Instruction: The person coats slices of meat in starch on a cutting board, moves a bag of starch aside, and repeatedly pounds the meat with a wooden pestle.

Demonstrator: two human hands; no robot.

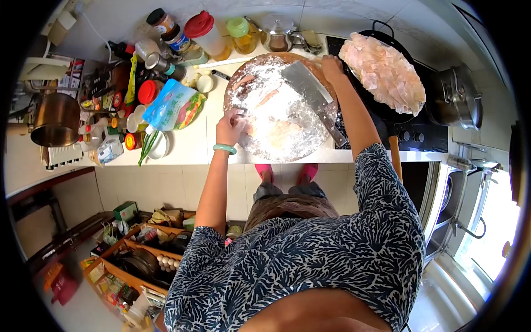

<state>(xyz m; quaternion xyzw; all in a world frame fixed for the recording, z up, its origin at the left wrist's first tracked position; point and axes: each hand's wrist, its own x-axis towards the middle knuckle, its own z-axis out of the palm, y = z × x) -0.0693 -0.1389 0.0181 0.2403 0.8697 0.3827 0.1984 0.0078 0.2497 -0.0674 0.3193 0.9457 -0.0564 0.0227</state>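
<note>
A round wooden chopping board point(231, 91), thickly dusted with white flour point(265, 124), lies on the counter. A few pale pink slices of meat point(269, 98) lie in the flour. My left hand point(228, 128), with a green bangle at the wrist, is at the board's left edge, fingers curled together; what they hold, if anything, is unclear. My right hand point(333, 67) is at the board's upper right edge, beside the black pan point(408, 115); its fingertips are not clear. A cleaver point(310, 86) lies flat across the board's right side. Overlapping pale slices point(384, 72) are heaped in the pan.
Left of the board are a blue snack-like bag point(172, 105), a small white bowl point(159, 146) with green onion and several jars. Bottles and a glass teapot point(277, 34) line the wall. A steel pot point(456, 97) stands right of the pan. Below is a wooden shelf point(130, 243).
</note>
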